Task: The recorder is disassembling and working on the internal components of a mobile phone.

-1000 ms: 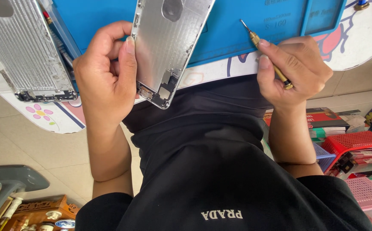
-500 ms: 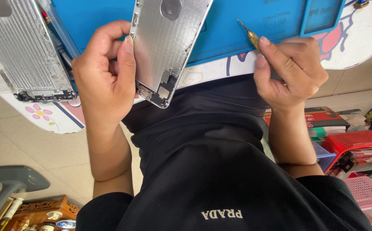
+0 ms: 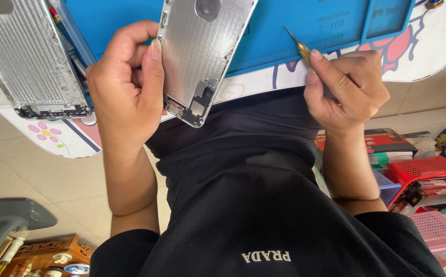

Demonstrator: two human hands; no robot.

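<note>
My left hand (image 3: pixel 130 84) grips a silver phone rear housing (image 3: pixel 202 48) by its left edge, inner side facing me, its lower end with small parts hanging past the table edge. My right hand (image 3: pixel 343 84) is closed around a small screwdriver (image 3: pixel 297 43) with a brass collar, its thin tip pointing up-left over the blue work mat (image 3: pixel 284 36). The tip is apart from the housing. A second silver housing (image 3: pixel 31 56) lies on the table at the far left, untouched.
The blue mat covers a white table (image 3: pixel 428 46) with printed red and pink patterns. My black shirt fills the middle. Red and pink baskets (image 3: pixel 428 174) with boxes stand on the floor at right. A grey stand (image 3: pixel 7 215) and a wooden box sit lower left.
My right hand has turned and lifted a little, so the screwdriver tip now points further up and to the left. The left hand and housing have barely shifted.
</note>
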